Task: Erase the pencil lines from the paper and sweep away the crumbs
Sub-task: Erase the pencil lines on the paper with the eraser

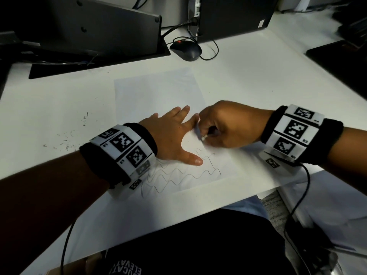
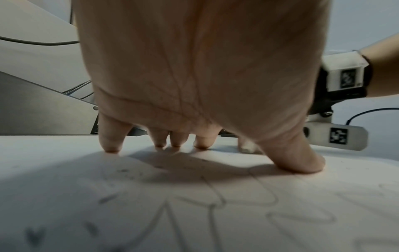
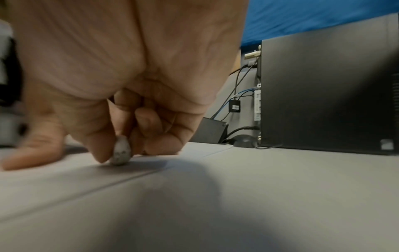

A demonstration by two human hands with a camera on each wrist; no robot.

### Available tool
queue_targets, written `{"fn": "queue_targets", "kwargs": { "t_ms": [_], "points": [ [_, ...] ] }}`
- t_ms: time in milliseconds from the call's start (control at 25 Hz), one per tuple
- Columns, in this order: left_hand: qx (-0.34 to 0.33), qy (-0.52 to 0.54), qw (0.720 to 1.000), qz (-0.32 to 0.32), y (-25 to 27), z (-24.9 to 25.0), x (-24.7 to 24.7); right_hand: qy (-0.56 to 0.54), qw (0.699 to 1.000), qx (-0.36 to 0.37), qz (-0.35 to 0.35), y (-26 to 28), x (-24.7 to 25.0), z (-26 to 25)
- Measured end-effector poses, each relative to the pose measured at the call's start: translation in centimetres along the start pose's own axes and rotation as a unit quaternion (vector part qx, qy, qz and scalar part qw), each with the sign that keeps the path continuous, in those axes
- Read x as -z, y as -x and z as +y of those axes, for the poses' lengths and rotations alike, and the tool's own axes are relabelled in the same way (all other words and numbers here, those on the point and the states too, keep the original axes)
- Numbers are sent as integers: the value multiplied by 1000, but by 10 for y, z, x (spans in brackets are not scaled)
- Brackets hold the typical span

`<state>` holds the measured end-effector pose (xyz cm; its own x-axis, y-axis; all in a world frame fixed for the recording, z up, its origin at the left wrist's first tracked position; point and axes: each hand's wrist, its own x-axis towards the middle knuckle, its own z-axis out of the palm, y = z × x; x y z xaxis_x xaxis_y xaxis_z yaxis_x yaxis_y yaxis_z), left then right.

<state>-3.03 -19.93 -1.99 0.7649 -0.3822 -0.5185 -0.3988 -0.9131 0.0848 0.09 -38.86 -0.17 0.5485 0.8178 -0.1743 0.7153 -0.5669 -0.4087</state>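
White paper (image 1: pixel 158 92) under flat left hand (image 1: pixel 170 135); right hand (image 1: pixel 228 126) pinches eraser (image 1: pixel 204 138) near mouse (image 1: pixel 186 49).

White desk (image 1: pixel 248 80), black computer tower (image 1: pixel 234 14), blue backdrop (image 3: pixel 313 15)

The thin white sheet of paper (image 1: pixel 158 92) looks matt and smooth, faintly translucent, with grey graphite wavy pencil lines (image 1: pixel 178 175) on its near part. It lies on a white matt smooth desk top (image 1: pixel 248 76). The small white rubbery eraser (image 3: pixel 121 153) is rounded with wear, its surface dull and smudged with grey specks. Dark rolled eraser crumbs (image 1: pixel 65 143) speckle the desk. The black computer mouse (image 1: pixel 186 49) is plastic with a soft sheen. Both wrists carry black fuzzy cloth bands (image 1: pixel 331 133) and white matt plastic marker blocks (image 1: pixel 294 132).
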Motion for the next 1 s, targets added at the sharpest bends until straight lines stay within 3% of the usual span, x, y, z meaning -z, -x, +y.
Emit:
{"fn": "queue_targets", "kwargs": {
  "t_ms": [80,240,400,560,760,920,1000],
  "points": [
    [-4,3,1000,-1,1,-1,0,-14,999,18,-35,1,-2,-6],
    [-8,14,1000,-13,2,-1,1,12,1000,-9,25,-8,0,0],
    [-10,14,1000,-7,6,-2,2,-29,997,11,-64,-7,2,-2],
    [-20,34,999,20,2,6,10,4,999,-14,30,-7,8,18],
    [-12,24,1000,13,-7,13,5,5,999,-12,33,-4,4,14],
    [-4,6,1000,0,-7,11,6,-4,998,29,-59,8,2,0],
    [-5,3,1000,-2,-7,12,6,6,999,17,-48,6,7,5]
  ]
}}
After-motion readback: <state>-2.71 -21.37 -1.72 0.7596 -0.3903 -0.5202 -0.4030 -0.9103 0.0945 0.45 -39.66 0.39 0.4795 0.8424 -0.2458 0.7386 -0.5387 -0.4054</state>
